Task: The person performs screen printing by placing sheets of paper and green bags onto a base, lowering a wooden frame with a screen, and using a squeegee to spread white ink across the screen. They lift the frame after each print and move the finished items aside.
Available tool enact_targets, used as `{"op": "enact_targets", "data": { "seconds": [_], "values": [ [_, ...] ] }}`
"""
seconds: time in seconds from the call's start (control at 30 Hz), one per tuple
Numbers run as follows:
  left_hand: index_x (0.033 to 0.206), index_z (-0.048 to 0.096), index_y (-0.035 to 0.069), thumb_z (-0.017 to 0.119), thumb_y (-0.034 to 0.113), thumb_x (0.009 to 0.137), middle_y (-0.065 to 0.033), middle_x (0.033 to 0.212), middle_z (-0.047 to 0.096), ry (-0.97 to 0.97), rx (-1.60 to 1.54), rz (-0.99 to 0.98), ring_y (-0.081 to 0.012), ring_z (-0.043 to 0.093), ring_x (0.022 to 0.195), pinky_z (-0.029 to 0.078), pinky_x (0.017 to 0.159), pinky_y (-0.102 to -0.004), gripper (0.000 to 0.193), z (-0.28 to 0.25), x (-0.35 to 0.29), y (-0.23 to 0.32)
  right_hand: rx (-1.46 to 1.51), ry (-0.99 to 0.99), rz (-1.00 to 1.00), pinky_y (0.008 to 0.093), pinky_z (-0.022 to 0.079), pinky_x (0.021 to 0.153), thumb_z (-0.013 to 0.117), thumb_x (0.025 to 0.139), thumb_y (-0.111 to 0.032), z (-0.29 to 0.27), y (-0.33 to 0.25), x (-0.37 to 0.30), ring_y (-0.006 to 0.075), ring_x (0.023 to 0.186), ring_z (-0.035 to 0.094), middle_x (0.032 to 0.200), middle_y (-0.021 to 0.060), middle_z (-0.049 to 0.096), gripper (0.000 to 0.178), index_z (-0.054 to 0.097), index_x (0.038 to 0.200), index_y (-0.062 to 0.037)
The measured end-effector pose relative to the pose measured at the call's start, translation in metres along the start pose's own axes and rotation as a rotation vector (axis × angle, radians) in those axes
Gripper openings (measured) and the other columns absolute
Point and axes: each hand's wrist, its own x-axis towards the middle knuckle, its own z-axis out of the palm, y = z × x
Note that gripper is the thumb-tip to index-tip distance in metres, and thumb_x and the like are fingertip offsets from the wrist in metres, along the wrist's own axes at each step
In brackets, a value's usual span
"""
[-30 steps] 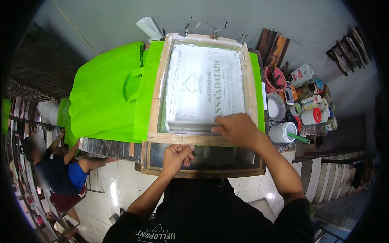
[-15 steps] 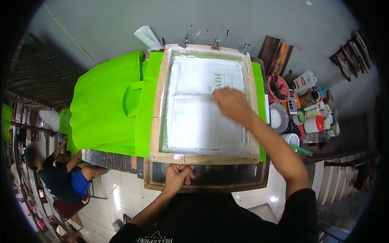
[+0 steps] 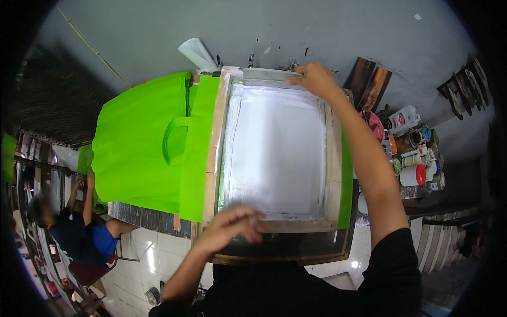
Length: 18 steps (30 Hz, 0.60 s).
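A wooden-framed printing screen [image 3: 332,201] lies on the table in front of me, its mesh [image 3: 274,153] coated with white ink. At the frame's far end my right hand [image 3: 316,80] is closed on the right end of a squeegee [image 3: 266,77], a pale flat bar lying across the frame. My left hand [image 3: 229,228] is over the near left corner of the frame, its fingers smeared by motion. Bright green fabric [image 3: 200,158] sticks out from under the screen on both sides. Left of it lies a stack of green tote bags [image 3: 137,142] with a loop handle showing.
Jars and tubs [image 3: 414,174] crowd the right side, near a pink bucket [image 3: 376,127] and a white jug [image 3: 404,119]. Metal clamps [image 3: 251,59] stand behind the frame. A white roll [image 3: 196,54] leans at the wall. Another person [image 3: 71,232] sits at the far left.
My right hand has carried the squeegee from mid-screen to the far end. White now covers the lettering on the mesh. My left hand has risen from below the near edge to the frame's corner.
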Motion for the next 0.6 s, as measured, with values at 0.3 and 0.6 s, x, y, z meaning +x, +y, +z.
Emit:
{"op": "enact_targets", "data": {
  "seconds": [0.3,0.6],
  "values": [
    [0.119,0.07,0.002,0.078,0.023,0.084,-0.02,0.114,0.071,0.61,1.426,0.934,-0.0374,0.067,0.098,0.052,0.091,-0.0407,0.042,-0.094,0.219,0.175,-0.138,0.416,-0.011,0.0448,0.056,0.071,0.069,0.079,-0.07,0.052,-0.023,-0.026,0.0328,0.08,0.073,0.087,0.0154,0.075,0.067,0.075,0.093,-0.0049],
    [0.103,0.079,0.005,0.081,0.031,0.081,-0.0239,0.089,0.073,0.6,1.29,0.464,-0.0378,0.071,0.083,0.055,0.081,-0.0433,0.034,-0.081,0.196,0.154,-0.133,0.32,0.011,0.0462,0.055,0.065,0.07,0.077,-0.072,0.049,-0.037,-0.071,0.034,0.073,0.072,0.077,0.0157,0.073,0.068,0.073,0.082,-0.0045]
  ]
}}
